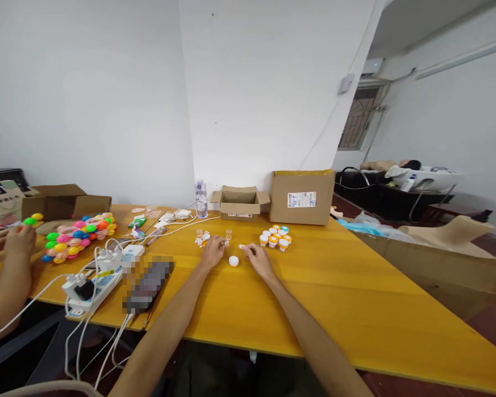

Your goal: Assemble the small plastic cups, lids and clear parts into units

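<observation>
Hold the small white part [242,246], just beyond the white cap [233,261], lightly by its edge; the right hand [259,260] pinches it. Left hand [215,251], left of the cap: fingers' closure indeterminate.

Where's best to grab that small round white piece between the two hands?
Probably pinch the round white piece by opposite sides of its rim, coming from the person's side: it looks low and round, with bare table on that side.
</observation>
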A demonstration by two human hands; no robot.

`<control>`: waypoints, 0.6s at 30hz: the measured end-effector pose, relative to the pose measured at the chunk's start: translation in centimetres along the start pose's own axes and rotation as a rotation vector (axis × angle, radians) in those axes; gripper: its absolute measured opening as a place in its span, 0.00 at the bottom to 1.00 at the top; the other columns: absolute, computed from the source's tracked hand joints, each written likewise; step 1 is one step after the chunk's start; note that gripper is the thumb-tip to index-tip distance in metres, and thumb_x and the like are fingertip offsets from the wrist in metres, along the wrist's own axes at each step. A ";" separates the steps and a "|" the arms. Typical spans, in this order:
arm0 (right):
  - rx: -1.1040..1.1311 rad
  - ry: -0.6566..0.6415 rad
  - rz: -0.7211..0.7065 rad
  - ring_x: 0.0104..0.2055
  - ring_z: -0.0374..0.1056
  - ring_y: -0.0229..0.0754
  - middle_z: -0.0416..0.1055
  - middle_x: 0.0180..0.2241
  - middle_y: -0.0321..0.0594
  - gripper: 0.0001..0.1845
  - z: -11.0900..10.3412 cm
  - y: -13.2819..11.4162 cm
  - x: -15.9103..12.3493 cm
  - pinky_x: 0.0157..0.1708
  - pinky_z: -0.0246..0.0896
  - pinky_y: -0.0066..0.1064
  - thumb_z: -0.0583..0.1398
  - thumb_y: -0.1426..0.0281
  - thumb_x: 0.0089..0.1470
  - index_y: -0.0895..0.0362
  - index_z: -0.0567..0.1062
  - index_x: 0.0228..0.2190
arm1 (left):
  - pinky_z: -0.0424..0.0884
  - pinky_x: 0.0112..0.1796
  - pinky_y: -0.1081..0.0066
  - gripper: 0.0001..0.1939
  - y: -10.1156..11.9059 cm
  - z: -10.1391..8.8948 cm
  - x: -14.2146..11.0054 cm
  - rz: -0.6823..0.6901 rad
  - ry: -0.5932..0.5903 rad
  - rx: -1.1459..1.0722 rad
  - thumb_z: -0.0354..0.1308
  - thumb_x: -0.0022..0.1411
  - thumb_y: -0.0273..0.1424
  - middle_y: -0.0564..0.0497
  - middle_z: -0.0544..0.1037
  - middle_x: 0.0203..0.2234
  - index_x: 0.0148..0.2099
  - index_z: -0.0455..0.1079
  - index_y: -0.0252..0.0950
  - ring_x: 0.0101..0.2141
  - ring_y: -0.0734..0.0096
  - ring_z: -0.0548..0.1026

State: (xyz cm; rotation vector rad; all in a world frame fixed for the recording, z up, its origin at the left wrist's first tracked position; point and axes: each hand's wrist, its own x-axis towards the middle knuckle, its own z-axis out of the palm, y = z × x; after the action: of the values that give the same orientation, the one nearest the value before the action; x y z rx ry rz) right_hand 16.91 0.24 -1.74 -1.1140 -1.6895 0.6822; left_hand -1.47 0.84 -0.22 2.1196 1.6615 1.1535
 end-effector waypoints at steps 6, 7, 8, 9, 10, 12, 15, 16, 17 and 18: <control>-0.208 -0.012 0.045 0.30 0.70 0.43 0.76 0.26 0.38 0.11 0.2 -0.1 0.0 0.30 0.59 0.30 0.55 0.65 0.54 0.54 0.71 0.22 | 0.66 0.44 0.69 0.07 0.3 0.1 -0.4 -0.009 -0.089 0.184 0.56 0.61 0.28 0.49 0.76 0.35 0.38 0.75 0.40 0.43 0.64 0.73; -0.246 -0.016 0.058 0.31 0.71 0.43 0.77 0.28 0.39 0.11 0.3 -0.2 0.0 0.31 0.60 0.29 0.55 0.66 0.54 0.54 0.72 0.23 | 0.66 0.44 0.69 0.07 0.3 0.1 -0.4 -0.015 -0.096 0.200 0.56 0.61 0.28 0.49 0.76 0.36 0.38 0.75 0.40 0.43 0.64 0.73; -0.285 -0.022 0.070 0.33 0.72 0.43 0.78 0.29 0.40 0.10 0.3 -0.4 0.1 0.32 0.60 0.29 0.56 0.67 0.55 0.54 0.74 0.25 | 0.66 0.44 0.69 0.07 0.4 0.1 -0.5 -0.023 -0.101 0.216 0.55 0.62 0.29 0.49 0.76 0.36 0.38 0.75 0.40 0.44 0.64 0.73; -0.327 -0.030 0.080 0.35 0.73 0.43 0.78 0.31 0.40 0.09 0.4 -0.6 0.1 0.33 0.60 0.29 0.56 0.68 0.55 0.54 0.74 0.26 | 0.66 0.44 0.69 0.07 0.4 0.1 -0.5 -0.031 -0.104 0.230 0.55 0.62 0.30 0.49 0.76 0.37 0.38 0.75 0.40 0.44 0.64 0.73; -0.371 -0.040 0.089 0.36 0.73 0.43 0.79 0.33 0.41 0.08 0.5 -0.8 0.2 0.34 0.61 0.28 0.56 0.69 0.56 0.54 0.75 0.27 | 0.65 0.44 0.69 0.07 0.4 0.1 -0.5 -0.038 -0.105 0.243 0.55 0.62 0.30 0.48 0.76 0.37 0.38 0.75 0.40 0.44 0.64 0.73; -0.467 -0.062 0.109 0.38 0.73 0.43 0.79 0.35 0.41 0.08 0.6 -1.4 0.5 0.35 0.60 0.28 0.57 0.70 0.56 0.54 0.76 0.30 | 0.65 0.44 0.69 0.07 0.6 0.0 -0.5 -0.049 -0.110 0.260 0.55 0.63 0.31 0.48 0.76 0.39 0.39 0.75 0.40 0.45 0.64 0.73; -0.591 -0.082 0.144 0.41 0.73 0.42 0.78 0.37 0.41 0.07 0.8 -2.4 1.0 0.34 0.59 0.27 0.57 0.70 0.57 0.53 0.77 0.33 | 0.65 0.45 0.69 0.08 0.9 -0.1 -0.5 -0.067 -0.124 0.270 0.55 0.63 0.30 0.47 0.76 0.40 0.42 0.74 0.40 0.46 0.64 0.72; -0.621 -0.085 0.156 0.42 0.72 0.43 0.78 0.38 0.41 0.08 0.9 -2.8 1.2 0.34 0.58 0.27 0.57 0.69 0.58 0.52 0.77 0.34 | 0.65 0.45 0.70 0.08 1.0 -0.2 -0.5 -0.073 -0.127 0.274 0.55 0.62 0.30 0.47 0.76 0.40 0.42 0.74 0.40 0.46 0.64 0.72; -0.648 -0.087 0.165 0.43 0.72 0.43 0.78 0.40 0.40 0.08 1.0 -3.1 1.4 0.34 0.58 0.27 0.56 0.69 0.58 0.52 0.77 0.35 | 0.65 0.44 0.70 0.09 1.1 -0.2 -0.6 -0.078 -0.131 0.280 0.55 0.62 0.29 0.47 0.76 0.40 0.43 0.74 0.40 0.46 0.64 0.73; -0.671 -0.090 0.172 0.43 0.72 0.43 0.78 0.41 0.40 0.08 1.1 -3.3 1.6 0.34 0.57 0.28 0.56 0.69 0.59 0.52 0.76 0.35 | 0.65 0.44 0.70 0.09 1.2 -0.3 -0.6 -0.081 -0.134 0.288 0.55 0.62 0.29 0.47 0.76 0.39 0.43 0.74 0.40 0.45 0.64 0.73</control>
State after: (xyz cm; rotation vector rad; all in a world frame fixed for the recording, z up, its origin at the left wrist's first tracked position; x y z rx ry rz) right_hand 14.52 0.31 1.24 -1.7274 -1.9785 0.2608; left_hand -0.80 -0.16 0.43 2.2119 1.9262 0.7686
